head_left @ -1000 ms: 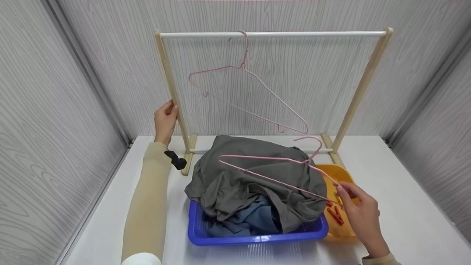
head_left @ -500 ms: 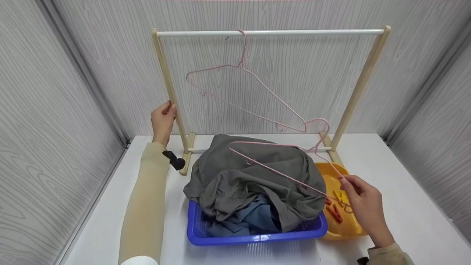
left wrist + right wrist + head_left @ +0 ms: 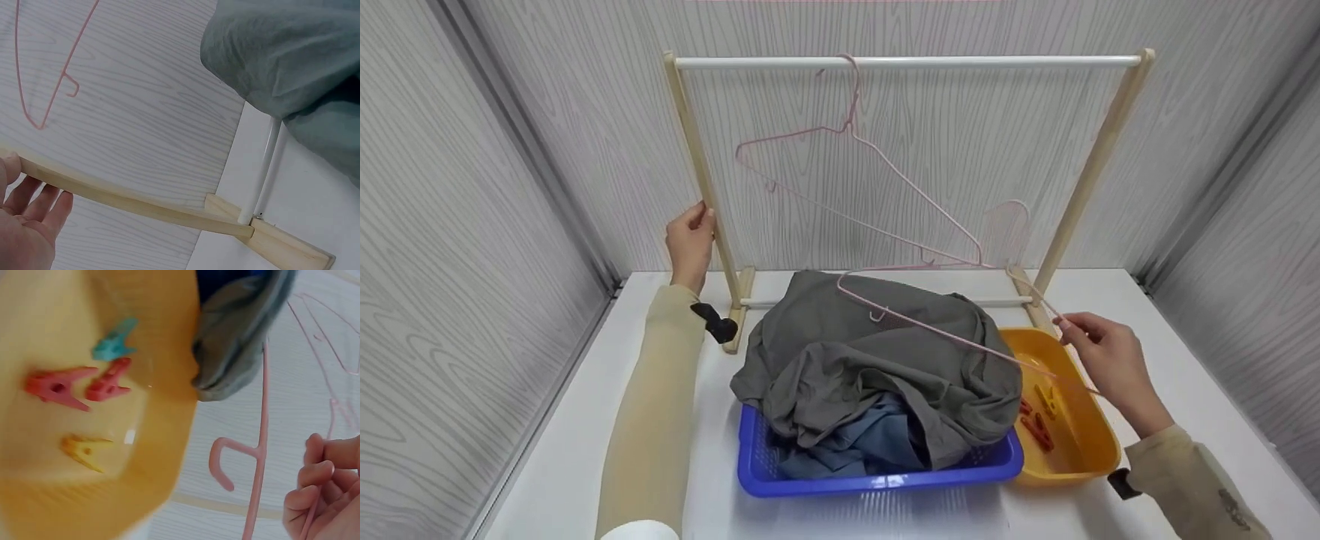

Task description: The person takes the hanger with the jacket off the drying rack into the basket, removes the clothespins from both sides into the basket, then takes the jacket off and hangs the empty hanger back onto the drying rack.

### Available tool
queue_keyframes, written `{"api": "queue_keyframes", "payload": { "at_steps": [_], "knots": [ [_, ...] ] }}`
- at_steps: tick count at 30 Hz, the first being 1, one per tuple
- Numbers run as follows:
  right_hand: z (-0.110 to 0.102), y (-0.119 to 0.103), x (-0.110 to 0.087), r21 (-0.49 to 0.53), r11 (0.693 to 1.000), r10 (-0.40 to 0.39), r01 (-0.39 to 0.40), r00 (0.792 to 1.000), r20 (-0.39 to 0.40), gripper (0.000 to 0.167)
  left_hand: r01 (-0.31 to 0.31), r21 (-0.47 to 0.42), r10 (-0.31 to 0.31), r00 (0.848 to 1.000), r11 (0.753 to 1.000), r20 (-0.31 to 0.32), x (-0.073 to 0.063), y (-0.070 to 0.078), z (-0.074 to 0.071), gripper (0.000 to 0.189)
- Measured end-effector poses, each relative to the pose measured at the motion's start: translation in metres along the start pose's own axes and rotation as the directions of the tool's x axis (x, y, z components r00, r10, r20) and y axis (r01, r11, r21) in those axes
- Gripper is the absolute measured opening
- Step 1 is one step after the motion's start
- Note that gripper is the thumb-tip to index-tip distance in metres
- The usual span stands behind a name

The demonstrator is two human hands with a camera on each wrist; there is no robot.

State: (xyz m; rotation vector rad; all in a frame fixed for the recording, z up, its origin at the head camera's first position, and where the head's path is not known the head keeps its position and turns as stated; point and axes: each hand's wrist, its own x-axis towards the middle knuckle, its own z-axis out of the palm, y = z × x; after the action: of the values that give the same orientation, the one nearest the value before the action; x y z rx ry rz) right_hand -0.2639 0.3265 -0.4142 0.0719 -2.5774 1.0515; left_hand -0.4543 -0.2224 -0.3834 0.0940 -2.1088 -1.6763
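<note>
My left hand point(image 3: 690, 244) grips the left wooden upright point(image 3: 140, 207) of a clothes rack, thumb on one side and fingers on the other. With its fingertips my right hand point(image 3: 1106, 367) pinches the sloping side of a pink clothes hanger point(image 3: 263, 410). That hanger slants over the clothes, hook upward, in front of the rack. A second pink hanger point(image 3: 854, 97) hangs by its hook from the rack's white top bar point(image 3: 990, 62). Grey cloth point(image 3: 847, 322) is heaped in a blue basket point(image 3: 877, 487), with a blue garment point(image 3: 877, 435) showing at its front.
Right of the basket sits a yellow tub point(image 3: 1110, 457) holding several clothespins, among them red point(image 3: 56, 387), yellow point(image 3: 84, 450) and teal point(image 3: 114, 342) ones. The rack's right upright point(image 3: 1099, 172) stands behind the tub. Wood-grain panels enclose the white table on three sides.
My right hand has moved up and away from me with its hanger, whose hook now stands higher near the rack's right upright. The left hand keeps its hold on the upright.
</note>
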Motion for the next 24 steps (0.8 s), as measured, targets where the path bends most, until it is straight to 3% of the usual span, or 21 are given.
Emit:
{"api": "queue_keyframes", "payload": {
  "at_steps": [6, 19, 24],
  "knots": [
    [-0.011, -0.017, 0.029, -0.029, 0.988, -0.154, 0.152, 0.984, -0.087, 0.027, 0.000, 0.027, 0.001, 1.000, 1.000, -0.005, 0.003, 0.003, 0.002, 0.041],
    [-0.049, -0.070, 0.105, -0.096, 0.987, -0.148, 0.132, 0.970, -0.191, 0.034, 0.029, 0.010, -0.029, 1.000, 1.000, -0.003, 0.000, -0.002, 0.001, 0.042],
    [-0.058, -0.090, 0.138, -0.140, 0.984, -0.137, 0.114, 0.977, -0.166, 0.037, 0.027, 0.018, -0.026, 1.000, 0.999, -0.008, 0.001, -0.002, 0.001, 0.042]
  ]
}}
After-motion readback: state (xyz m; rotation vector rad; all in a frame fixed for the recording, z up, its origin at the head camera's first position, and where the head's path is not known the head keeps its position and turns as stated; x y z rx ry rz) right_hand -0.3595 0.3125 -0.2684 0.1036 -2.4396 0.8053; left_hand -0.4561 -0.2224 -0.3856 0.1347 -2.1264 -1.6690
